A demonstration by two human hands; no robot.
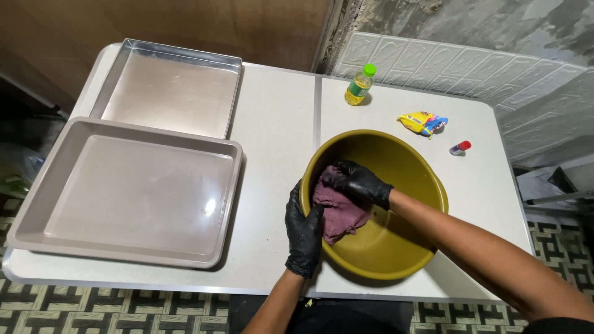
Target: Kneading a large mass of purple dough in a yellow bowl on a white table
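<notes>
Black gloves cover both hands. The right hand point(356, 182) reaches down inside the olive-yellow basin point(396, 247), its grip closed on a mauve cloth point(337, 210) that it presses against the basin's inner left wall. The left hand point(303, 232) clasps the basin's rim from outside — fingers curled over the edge and touching the cloth too, so its grip is shut around rim and cloth together. The cloth lies bunched and damp-looking, draped from the rim down toward the basin's floor.

The basin stands on a pale grey desk point(278, 124), toward its near right part. Left of it lie two shallow rectangular trays: a beige tray point(37, 210) at the near left, and behind it, just beside, a shiny metal tray point(173, 59). Behind the basin, near the white embossed wall, stands a small bottle point(359, 86) of yellow liquid with a green cap. To its right sits a crumpled yellow packet point(422, 122), and further right — apart from the packet — a small tube with a red cap point(460, 147). Patterned tiles cover the floor point(124, 309) below the desk.
</notes>
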